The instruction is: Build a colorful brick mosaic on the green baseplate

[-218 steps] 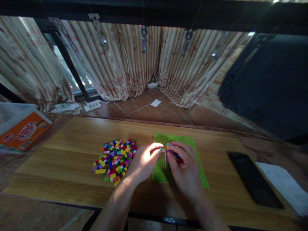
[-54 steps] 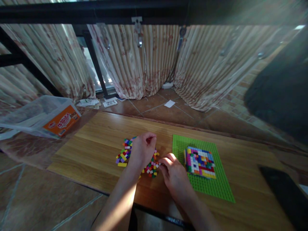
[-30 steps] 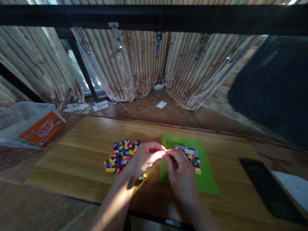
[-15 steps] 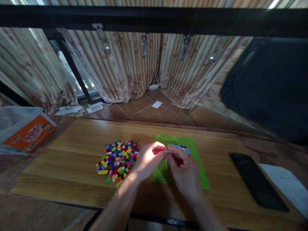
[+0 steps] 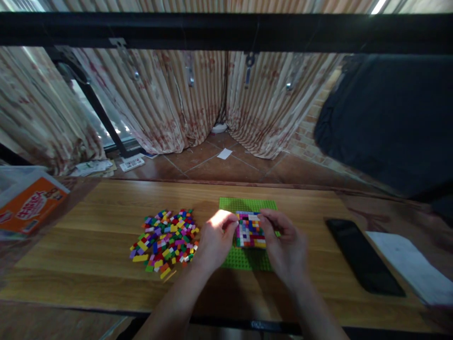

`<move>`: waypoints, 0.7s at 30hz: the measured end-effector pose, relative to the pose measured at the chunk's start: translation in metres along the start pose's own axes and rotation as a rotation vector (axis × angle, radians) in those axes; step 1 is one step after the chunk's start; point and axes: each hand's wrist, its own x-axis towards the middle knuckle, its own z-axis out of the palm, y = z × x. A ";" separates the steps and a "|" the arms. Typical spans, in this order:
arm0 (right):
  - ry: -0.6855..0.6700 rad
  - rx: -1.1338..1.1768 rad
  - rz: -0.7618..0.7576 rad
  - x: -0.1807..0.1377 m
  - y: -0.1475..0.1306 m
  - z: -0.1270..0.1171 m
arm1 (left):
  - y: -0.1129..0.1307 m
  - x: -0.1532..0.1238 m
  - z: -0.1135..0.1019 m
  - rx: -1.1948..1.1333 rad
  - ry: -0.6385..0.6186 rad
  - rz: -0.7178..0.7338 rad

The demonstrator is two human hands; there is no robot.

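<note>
A green studded baseplate (image 5: pixel 244 261) lies on the table, with a many-coloured block of toy building bricks (image 5: pixel 249 231) on it. At the block's left edge is my left hand (image 5: pixel 216 240), its thumb and forefinger pinched together. My right hand (image 5: pixel 286 243) is at the block's upper right, thumb and forefinger also closed in a pinch. Whatever lies between either hand's fingertips is too small to make out. My right hand covers part of the block and of the baseplate. To the left of my left hand spreads a pile of loose bricks (image 5: pixel 166 238).
The wooden table (image 5: pixel 102 245) has a dark flat phone-like slab (image 5: pixel 364 257) at its right, beside white paper (image 5: pixel 412 264). A clear plastic container with an orange label (image 5: pixel 33 203) stands at the left. A black bar (image 5: pixel 226 33) crosses above, before curtains (image 5: pixel 170 104).
My hands' fingertips, together over the brick block before, have moved apart, left hand to the left edge, right hand to the upper right. More of the block shows. The whole view has shifted slightly.
</note>
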 end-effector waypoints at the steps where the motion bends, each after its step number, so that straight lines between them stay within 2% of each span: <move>1: 0.002 0.000 0.001 0.000 0.000 0.000 | 0.000 0.000 0.001 0.025 0.004 0.018; 10: -0.033 -0.023 -0.001 0.001 0.003 -0.002 | -0.004 0.000 0.005 0.127 0.028 0.096; 16: -0.039 -0.259 -0.164 0.002 0.005 0.006 | -0.011 0.001 0.008 -0.061 0.023 -0.023; 21: -0.087 -0.276 -0.090 0.007 0.009 0.021 | -0.009 0.002 0.010 -0.216 0.035 -0.136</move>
